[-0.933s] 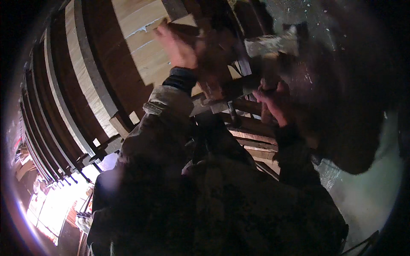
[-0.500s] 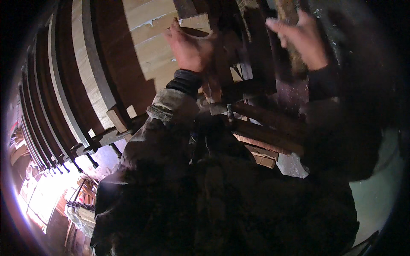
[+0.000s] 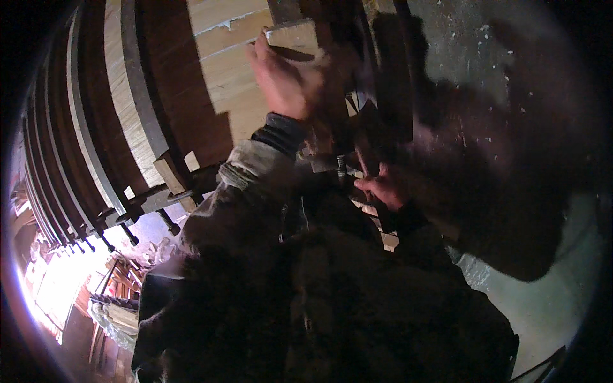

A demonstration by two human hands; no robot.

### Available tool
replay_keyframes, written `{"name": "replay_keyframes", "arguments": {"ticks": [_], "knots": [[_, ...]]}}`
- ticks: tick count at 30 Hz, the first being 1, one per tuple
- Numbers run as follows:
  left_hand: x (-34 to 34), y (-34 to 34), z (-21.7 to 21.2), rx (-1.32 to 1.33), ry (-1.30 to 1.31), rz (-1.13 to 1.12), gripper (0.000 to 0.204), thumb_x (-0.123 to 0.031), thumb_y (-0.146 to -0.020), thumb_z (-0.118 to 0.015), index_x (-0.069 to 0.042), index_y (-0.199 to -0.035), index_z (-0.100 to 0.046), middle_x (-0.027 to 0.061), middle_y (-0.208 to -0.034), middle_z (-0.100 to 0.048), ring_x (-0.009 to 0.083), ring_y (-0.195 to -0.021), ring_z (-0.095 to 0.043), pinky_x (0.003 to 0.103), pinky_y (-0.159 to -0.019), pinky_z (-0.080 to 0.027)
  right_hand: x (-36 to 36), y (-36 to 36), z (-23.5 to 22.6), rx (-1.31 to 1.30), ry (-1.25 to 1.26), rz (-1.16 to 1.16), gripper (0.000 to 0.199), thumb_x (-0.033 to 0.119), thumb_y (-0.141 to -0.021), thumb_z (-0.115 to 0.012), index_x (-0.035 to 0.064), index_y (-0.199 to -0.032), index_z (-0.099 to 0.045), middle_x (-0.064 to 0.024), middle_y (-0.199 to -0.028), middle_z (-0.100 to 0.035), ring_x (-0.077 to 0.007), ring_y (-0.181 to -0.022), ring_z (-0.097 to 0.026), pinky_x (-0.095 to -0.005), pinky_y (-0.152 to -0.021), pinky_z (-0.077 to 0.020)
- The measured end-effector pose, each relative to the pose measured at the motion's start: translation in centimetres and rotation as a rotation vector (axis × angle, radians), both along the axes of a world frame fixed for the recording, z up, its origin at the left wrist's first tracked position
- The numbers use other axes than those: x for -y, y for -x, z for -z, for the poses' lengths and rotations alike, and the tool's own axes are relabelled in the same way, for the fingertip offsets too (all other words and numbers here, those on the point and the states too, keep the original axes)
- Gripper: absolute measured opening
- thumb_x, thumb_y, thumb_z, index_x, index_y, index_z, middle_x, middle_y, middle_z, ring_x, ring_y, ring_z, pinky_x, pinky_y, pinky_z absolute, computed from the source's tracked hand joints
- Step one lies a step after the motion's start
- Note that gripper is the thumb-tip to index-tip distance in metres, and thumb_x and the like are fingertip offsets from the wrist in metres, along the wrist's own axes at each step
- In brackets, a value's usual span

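A dim workshop is seen, with a row of curved wooden boards (image 3: 121, 127) clamped on edge at the left and a speckled wall (image 3: 498, 83) at the right. The left hand (image 3: 284, 80) is closed around a pale wooden block (image 3: 292, 35) pressed against the boards. Lower down, the right hand (image 3: 383, 188) is pinched on the threaded clamp screw (image 3: 341, 167), crowded by dark timber, with little room between.

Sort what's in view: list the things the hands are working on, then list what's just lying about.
In hand:
- left hand pressing a small wooden block against the pale boards
- right hand at the clamp screw

Lying about:
- row of clamps along the stacked boards
- scrap wood pile below
- speckled floor
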State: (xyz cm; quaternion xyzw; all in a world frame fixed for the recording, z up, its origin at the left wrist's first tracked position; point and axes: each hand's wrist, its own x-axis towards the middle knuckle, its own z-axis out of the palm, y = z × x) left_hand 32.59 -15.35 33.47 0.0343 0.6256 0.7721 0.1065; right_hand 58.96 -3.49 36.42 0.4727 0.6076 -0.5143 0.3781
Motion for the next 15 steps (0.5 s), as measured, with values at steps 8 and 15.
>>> {"name": "replay_keyframes", "arguments": {"ticks": [8, 15], "knots": [[-0.7, 0.3, 0.9, -0.162, 0.284, -0.059, 0.088, -0.019, -0.06, -0.094, 0.004, -0.133, -0.049, 0.017, -0.118, -0.051, 0.0347, -0.109, -0.057, 0.044, -0.098, -0.048, -1.8, 2.0, 0.6, -0.306, -0.327, 0.348, 0.037, 0.009, -0.08, -0.08, -0.0003, -0.104, -0.054, -0.0089, -0.076, -0.062, -0.0179, -0.056, -0.059, -0.0359, -0.054, -0.05], [-1.3, -0.9, 0.0, -0.257, 0.255, -0.1, 0.088, -0.022, -0.062, -0.092, 0.005, -0.134, -0.05, 0.0214, -0.118, -0.053, 0.0394, -0.107, -0.057, 0.046, -0.094, -0.05, -15.0, 16.4, -9.7, -0.762, -1.039, -0.608, 0.052, 0.019, -0.086, -0.075, 0.0001, -0.13, -0.053, -0.018, -0.11, -0.063, -0.0287, -0.083, -0.064, -0.044, -0.075, -0.0526]]}}
